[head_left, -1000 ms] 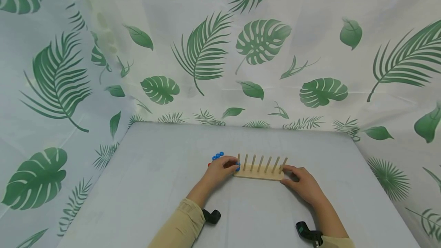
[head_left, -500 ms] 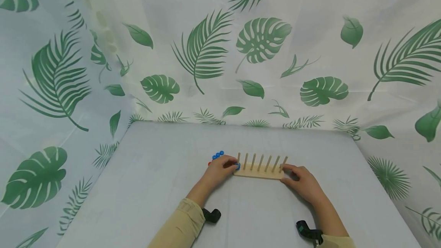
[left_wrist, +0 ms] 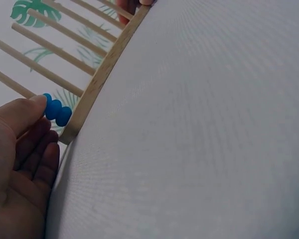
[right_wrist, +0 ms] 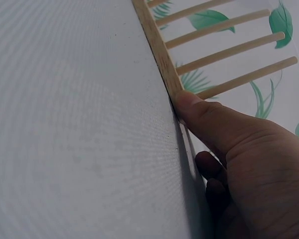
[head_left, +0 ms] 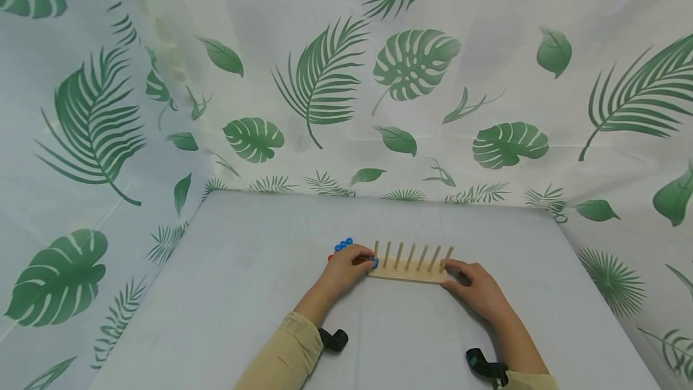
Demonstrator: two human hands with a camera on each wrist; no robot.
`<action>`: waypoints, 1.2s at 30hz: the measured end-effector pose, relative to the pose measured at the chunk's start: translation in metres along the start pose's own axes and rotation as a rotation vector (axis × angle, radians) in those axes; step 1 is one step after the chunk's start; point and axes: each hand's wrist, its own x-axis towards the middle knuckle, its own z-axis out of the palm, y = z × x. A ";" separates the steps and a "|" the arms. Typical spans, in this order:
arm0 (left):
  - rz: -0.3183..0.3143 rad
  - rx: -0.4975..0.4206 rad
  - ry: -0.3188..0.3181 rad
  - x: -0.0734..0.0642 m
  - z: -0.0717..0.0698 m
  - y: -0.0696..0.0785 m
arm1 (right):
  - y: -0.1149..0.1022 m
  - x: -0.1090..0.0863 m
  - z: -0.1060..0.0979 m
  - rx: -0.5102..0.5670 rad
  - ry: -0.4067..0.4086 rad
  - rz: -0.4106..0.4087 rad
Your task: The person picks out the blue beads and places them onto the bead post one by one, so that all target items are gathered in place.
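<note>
A wooden peg board (head_left: 408,273) with a row of upright pegs stands on the white table, between both hands. Blue beads (left_wrist: 56,110) are stacked low on its leftmost peg, as the left wrist view shows. My left hand (head_left: 342,271) pinches the topmost of these beads, its thumb on the near side. At the other end, my right hand (head_left: 477,291) grips the board's base, thumb (right_wrist: 187,102) pressed on the front edge and fingers partly hidden behind. The remaining pegs (right_wrist: 234,50) carry no beads.
Several loose blue beads (head_left: 343,244) lie on the table just behind my left hand. A red bead (head_left: 331,257) shows partly beside them, mostly covered by the hand. Leaf-printed cloth (head_left: 400,155) hangs at the back and sides of the table (head_left: 271,227).
The bead in my left fingers has slid a little down the leftmost peg, closing the gap to those below. The right hand and the board have stayed in place.
</note>
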 end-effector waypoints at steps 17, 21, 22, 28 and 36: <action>-0.033 0.010 -0.010 -0.002 -0.008 0.005 | 0.000 0.000 0.001 -0.002 0.002 0.003; -0.027 -0.009 0.020 0.001 -0.021 0.008 | 0.000 0.000 0.000 -0.001 0.004 -0.002; -0.030 -0.012 0.029 0.003 -0.026 0.007 | 0.000 0.000 0.000 0.000 0.004 -0.002; -0.103 0.033 0.056 0.009 -0.056 0.001 | -0.001 0.000 0.000 0.001 0.004 0.004; -0.181 0.087 0.067 0.011 -0.077 -0.015 | -0.003 -0.001 -0.002 0.002 0.004 -0.008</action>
